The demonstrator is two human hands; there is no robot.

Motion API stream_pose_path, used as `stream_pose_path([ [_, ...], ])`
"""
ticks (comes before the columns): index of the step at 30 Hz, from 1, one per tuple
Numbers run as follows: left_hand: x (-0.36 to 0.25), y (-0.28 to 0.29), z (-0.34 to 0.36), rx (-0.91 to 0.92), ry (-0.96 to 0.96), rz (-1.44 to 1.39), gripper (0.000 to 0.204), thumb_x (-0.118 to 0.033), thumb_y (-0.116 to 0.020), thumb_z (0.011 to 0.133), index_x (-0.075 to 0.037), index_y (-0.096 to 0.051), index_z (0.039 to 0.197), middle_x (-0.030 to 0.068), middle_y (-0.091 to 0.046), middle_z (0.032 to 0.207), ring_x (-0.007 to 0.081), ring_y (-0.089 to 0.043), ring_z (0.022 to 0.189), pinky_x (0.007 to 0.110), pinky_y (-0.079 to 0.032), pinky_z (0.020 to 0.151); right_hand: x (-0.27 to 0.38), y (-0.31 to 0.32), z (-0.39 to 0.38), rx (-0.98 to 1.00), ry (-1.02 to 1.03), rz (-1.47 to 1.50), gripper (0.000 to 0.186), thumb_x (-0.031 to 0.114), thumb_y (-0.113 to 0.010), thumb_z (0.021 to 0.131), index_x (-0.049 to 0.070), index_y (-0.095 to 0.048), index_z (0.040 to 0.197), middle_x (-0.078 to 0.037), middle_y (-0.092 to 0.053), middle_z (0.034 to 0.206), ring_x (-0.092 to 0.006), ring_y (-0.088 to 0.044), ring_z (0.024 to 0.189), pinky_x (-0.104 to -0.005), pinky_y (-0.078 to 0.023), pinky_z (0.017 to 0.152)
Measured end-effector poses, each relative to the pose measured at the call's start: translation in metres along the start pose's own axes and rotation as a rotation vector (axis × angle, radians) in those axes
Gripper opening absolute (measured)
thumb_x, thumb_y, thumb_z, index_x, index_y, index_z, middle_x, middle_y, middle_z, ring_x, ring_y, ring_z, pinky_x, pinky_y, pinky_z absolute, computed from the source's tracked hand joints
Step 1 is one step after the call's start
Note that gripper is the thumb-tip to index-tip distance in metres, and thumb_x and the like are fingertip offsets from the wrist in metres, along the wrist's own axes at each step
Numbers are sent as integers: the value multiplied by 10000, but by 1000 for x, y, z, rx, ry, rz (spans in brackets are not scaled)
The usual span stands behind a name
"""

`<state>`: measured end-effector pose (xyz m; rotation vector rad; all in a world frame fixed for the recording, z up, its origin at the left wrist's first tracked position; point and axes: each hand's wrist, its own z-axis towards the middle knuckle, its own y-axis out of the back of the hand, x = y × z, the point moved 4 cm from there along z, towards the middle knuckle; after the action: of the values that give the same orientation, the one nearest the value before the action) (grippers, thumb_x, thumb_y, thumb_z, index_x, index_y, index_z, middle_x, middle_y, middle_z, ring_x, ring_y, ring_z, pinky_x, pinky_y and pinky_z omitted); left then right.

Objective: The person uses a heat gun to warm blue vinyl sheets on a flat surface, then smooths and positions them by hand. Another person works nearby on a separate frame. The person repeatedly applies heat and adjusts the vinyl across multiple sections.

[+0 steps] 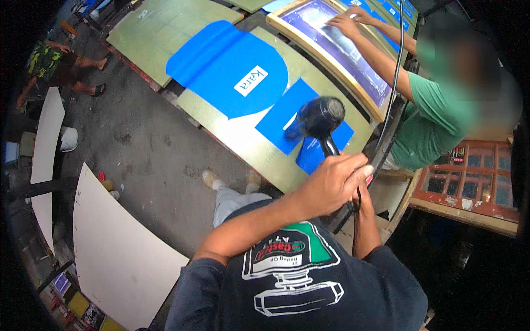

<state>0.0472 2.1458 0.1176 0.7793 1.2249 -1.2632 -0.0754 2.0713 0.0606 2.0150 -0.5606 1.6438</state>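
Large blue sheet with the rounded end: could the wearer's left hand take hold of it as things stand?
Probably not: the left hand seems busy holding the hair dryer, though the large blue sheet itself looks unobstructed.

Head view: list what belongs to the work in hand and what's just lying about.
Seemingly in use:
hair dryer
small blue sheets
large rounded blue sheet
greenish board beneath
wood-framed purple screen by the co-worker's hands

Apparently just lying about:
white panels
white rounded object
red-brown paned frame
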Motion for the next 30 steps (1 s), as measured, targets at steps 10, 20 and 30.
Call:
stream_pose_path([
  [10, 10, -1, -7, -10, 27, -59, 222, -139, -457, 987, 47, -541, 901, 98, -573, 688, 146, -629, 561, 274, -516, 501, -32, 16, 24, -315, 20, -188, 232, 198, -560, 933, 11, -568, 1070, -5, -565, 816, -86, -519, 740, -264, -451, 642],
  [20, 22, 41, -29, -147, 287, -135, 267, -195, -438, 1008, 31, -528, 898, 76, -559, 727, 162, -641, 598, 262, -530, 530, -53, 14, 50, -297, -91, 74, 262, 287, -573, 940, 41, -523, 1016, -1, -502, 670, -75, -443, 455, -220, -360, 399],
  [30, 19, 34, -26, -15, 292, -137, 306, -253, -433, 1017, 5, -522, 879, 52, -524, 670, 146, -625, 604, 251, -514, 537, -41, 23, -24, -590, -138, 88, 300, 240, -583, 930, 5, -526, 1107, 4, -509, 669, -61, -435, 450, -216, -342, 399],
])
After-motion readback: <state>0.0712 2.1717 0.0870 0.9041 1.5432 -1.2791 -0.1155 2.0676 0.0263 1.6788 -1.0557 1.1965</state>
